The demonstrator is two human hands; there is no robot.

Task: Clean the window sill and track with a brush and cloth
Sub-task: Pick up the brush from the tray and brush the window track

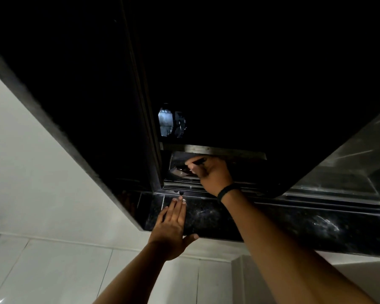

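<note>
A black speckled stone window sill (272, 224) runs across the lower middle, with the ribbed metal window track (184, 187) just behind it. My right hand (213, 172), a black band on its wrist, reaches over the track and is shut on a dark-handled brush (180, 171) whose head points left, beyond the track. My left hand (171, 224) lies flat on the sill with its fingers stretched out, fingertips close to the track. No cloth is in view.
The dark window frame post (149, 137) stands left of the brush. It is dark outside, with one small lit patch (171, 123). A metal ledge (213, 149) crosses behind my right hand. White wall tiles (53, 270) lie below the sill.
</note>
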